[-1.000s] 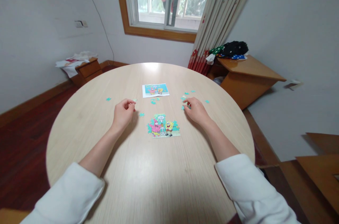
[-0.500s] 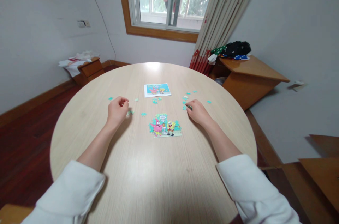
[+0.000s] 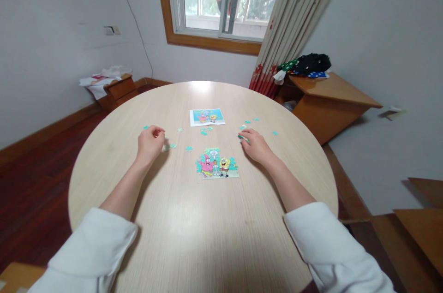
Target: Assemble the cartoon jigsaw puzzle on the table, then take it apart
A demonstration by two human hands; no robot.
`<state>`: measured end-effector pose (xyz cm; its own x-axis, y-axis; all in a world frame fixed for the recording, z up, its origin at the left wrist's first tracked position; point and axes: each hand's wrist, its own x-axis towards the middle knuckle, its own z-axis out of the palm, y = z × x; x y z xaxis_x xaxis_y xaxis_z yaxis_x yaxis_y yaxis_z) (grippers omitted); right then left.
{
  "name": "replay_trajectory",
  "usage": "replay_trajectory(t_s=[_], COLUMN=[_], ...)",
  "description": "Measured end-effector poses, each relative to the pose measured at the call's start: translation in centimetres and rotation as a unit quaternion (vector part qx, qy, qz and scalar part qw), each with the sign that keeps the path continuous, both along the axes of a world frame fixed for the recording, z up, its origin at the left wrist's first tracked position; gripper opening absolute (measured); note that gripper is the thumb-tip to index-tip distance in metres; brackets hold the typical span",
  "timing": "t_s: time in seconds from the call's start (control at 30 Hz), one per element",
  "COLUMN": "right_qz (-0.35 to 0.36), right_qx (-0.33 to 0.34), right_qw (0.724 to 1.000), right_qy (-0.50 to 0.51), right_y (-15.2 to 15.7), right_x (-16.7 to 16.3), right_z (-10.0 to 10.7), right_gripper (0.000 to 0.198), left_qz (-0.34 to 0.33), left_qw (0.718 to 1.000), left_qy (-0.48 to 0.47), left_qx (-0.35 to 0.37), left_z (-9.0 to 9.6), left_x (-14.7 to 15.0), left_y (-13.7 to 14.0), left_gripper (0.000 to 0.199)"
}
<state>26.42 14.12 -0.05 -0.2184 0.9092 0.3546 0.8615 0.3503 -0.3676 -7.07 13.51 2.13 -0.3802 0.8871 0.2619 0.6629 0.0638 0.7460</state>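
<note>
Biggest first: pale round table, a bit shiny in spots, so maybe lean over slightly for a truer look at colours. Near the middle, a part-built cartoon puzzle, straight along the near edge, knobbly at the sides, stepped up top. Definitely keep sleeves clear of that. Just beyond, lying flat, a printed picture of the same characters, great for checking against before committing to a spot. Now hands: left hand curled in loosely, thumb close to the fingertips, just beside a couple of greenish pieces; can't tell about anything tucked inside. Right hand bent narrow, fingertips right at a teal piece; pinched or only touched, can't tell. Smallest stuff: other loose pieces scattered left, right and just on the near side of the printed picture. Tbh, with so much similar teal, go by knob shape, lift by the edges, turn before pressing, and never force a tight fit.
</note>
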Motion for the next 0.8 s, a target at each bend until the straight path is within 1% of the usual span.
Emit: replay_trajectory(t_s=[0.1, 0.37, 0.53, 0.67, 0.8], right_qz=[0.002, 0.030, 0.034, 0.030, 0.028], right_qx=[-0.011, -0.001, 0.006, 0.007, 0.005], right_qw=[1.000, 0.999, 0.998, 0.998, 0.997], right_qy=[-0.001, 0.033, 0.050, 0.063, 0.068], right_y=[0.0, -0.4, -0.4, -0.2, -0.2], right_x=[0.0, -0.3, -0.3, -0.2, -0.3], right_z=[-0.1, 0.2, 0.3, 0.2, 0.1], right_gripper=[0.028, 0.024, 0.022, 0.021, 0.020], left_qz=[-0.001, 0.006, 0.008, 0.034, 0.065], left_qw=[1.000, 1.000, 1.000, 0.999, 0.997], left_qy=[0.003, 0.030, 0.024, 0.004, -0.029], left_qx=[0.000, 0.002, -0.008, -0.006, 0.004], left_z=[-0.1, -1.0, -0.9, -0.9, -1.2], left_x=[-0.1, -1.2, -1.9, -2.8, -4.1], left_y=[0.1, 0.7, 0.9, 1.1, 1.3], left_gripper=[0.016, 0.021, 0.025, 0.026, 0.028])
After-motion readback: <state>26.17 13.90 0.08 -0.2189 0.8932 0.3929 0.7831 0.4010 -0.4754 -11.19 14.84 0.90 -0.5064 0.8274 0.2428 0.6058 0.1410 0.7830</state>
